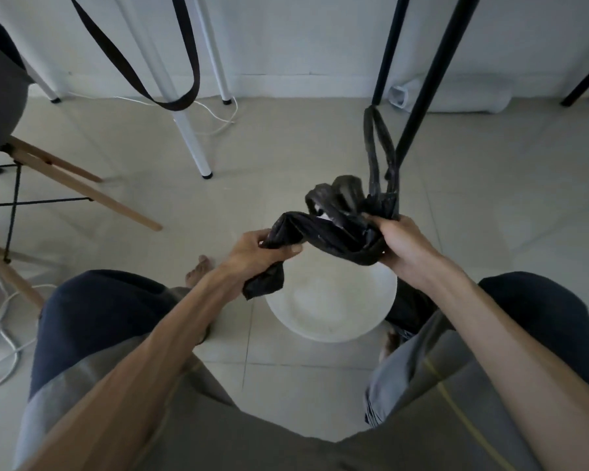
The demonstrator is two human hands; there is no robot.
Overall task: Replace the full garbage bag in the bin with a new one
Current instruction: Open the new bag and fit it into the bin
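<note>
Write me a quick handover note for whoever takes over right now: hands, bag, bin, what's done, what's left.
Left hand: grips one bunched end of the new black garbage bag.
Right hand: grips the other end; the bag's handle loops stick up above it.
White bin: on the floor right below the hands, no liner inside.
Done: the bin looks emptied; the full bag can't be identified for certain.
Left: open the bag, fit it into the bin, fold its mouth over the rim.

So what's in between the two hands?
In the head view, a bunched black garbage bag stretches from the left hand to the right hand, above the white bin.
</note>
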